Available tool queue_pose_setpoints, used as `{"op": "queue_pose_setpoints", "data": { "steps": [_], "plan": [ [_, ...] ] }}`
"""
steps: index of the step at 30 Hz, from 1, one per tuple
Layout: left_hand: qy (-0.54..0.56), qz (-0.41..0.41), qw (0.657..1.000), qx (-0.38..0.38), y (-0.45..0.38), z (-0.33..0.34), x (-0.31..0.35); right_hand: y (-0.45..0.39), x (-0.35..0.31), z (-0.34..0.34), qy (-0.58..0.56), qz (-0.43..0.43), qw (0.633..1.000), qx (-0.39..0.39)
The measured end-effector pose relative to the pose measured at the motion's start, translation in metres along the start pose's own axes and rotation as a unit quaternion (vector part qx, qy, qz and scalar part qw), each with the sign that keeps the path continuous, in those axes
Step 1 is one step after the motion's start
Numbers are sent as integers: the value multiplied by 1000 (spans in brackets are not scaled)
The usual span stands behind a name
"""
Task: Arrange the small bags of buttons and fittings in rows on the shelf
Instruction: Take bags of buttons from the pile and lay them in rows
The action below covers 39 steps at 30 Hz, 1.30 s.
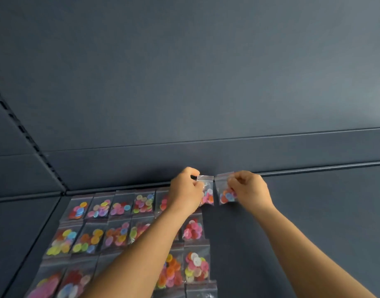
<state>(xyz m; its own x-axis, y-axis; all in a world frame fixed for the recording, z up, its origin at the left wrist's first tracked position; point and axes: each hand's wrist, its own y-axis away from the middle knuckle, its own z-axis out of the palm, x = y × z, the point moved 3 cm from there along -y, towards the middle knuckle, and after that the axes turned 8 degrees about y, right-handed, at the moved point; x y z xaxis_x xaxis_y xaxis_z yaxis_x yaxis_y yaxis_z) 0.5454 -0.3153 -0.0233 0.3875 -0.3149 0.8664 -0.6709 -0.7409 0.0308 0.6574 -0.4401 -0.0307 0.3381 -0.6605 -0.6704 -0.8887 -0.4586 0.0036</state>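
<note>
Clear plastic bags of bright buttons: the left hand [185, 190] pinches one bag [206, 191] at its top corner, the right hand [248, 188] pinches a second bag [224, 191] just beside it. Both sit at the shelf's [313, 222] back edge; rows of bags [120, 220] lie left of and below the left hand.

bags [143, 203] — clear glossy plastic | buttons [196, 266] — smooth coloured plastic | shelf [313, 211] — matt dark surface

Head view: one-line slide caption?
Left hand and right hand each pinch a button bag at the shelf's back row.
</note>
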Motion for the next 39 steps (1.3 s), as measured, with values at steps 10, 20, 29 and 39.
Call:
{"op": "queue_pose_setpoints", "data": {
  "steps": [10,20,29,39],
  "plan": [
    [-255,112,960,30,12,15,6,-7,8,-1,114,-144,983,-9],
    [-341,152,927,-43,16,37,-12,5,13,12,184,-232,954,-52],
    [-351,168,921,-21,20,41,-10,5,13,12,210,-264,940,-48],
    [-365,152,918,-31,24,42,-7,6,11,12,233,-249,938,-65]
  ]
}}
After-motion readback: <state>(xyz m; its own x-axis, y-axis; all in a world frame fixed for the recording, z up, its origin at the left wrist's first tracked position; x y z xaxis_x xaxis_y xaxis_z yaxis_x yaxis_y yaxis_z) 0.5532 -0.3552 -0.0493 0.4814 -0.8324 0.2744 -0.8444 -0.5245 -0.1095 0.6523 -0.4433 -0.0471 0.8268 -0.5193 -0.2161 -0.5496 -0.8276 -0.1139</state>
